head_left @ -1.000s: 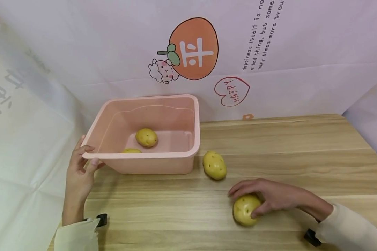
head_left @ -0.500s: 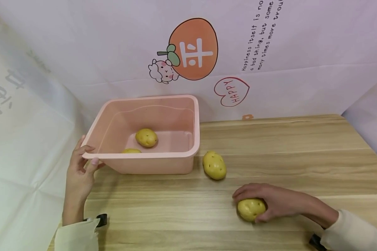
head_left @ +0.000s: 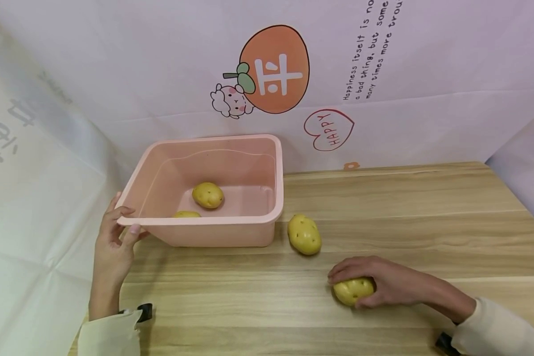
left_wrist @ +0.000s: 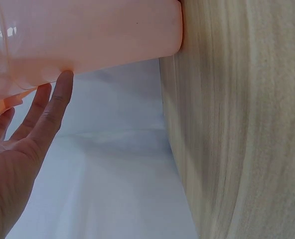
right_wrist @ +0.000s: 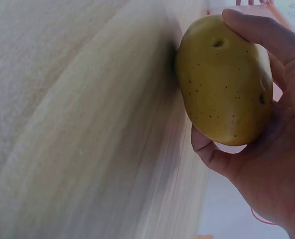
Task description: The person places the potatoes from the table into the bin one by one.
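My right hand grips a yellow potato between thumb and fingers, close over the wooden table. The right wrist view shows this potato large, with dark specks and dimples. At the left, my left hand holds the front left corner of a pink plastic tub, thumb outside and a fingertip over the rim. Fingers reach along the tub's outer wall in the left wrist view. Inside the tub lies one potato; another potato is mostly hidden behind the front rim.
One more potato lies on the table, just right of the tub. A printed white cloth hangs behind the table and along its left side. Black straps with small dark blocks sit at both wrists.
The held potato has turned in my right hand, which went a little right and then slightly back up and left. The left hand and tub have stayed still.
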Available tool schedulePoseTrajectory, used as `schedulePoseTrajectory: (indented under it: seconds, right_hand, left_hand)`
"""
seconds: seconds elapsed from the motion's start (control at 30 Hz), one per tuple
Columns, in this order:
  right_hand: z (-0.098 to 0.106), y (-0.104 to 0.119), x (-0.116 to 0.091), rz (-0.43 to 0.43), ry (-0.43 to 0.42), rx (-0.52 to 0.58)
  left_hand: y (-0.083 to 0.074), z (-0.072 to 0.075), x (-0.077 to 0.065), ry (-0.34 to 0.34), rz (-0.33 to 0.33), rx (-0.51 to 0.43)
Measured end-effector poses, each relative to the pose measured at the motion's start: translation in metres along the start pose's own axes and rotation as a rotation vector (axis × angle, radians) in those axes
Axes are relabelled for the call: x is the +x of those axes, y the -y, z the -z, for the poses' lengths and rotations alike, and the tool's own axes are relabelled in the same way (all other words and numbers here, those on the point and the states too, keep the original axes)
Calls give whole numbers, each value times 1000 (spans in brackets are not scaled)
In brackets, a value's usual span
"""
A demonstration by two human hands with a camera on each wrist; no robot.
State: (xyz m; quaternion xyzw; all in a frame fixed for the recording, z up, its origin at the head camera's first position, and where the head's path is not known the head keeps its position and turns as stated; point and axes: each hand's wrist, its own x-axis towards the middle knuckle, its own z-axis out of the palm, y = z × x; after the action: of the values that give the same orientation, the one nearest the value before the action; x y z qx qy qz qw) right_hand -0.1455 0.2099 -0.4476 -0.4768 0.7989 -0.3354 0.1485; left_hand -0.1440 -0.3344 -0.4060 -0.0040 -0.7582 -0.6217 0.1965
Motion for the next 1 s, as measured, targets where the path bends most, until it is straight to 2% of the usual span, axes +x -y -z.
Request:
schedulePoseTrajectory:
  seconds: [0.6,1.0]
  right_hand:
    - [7,12,2,-34,-62,-52]
    - [15,18,7,-1,-145,-29]
  left_hand:
    - [-1,-1,0,-9,18,-29]
    - [-1,-2,0,-8,6,-48]
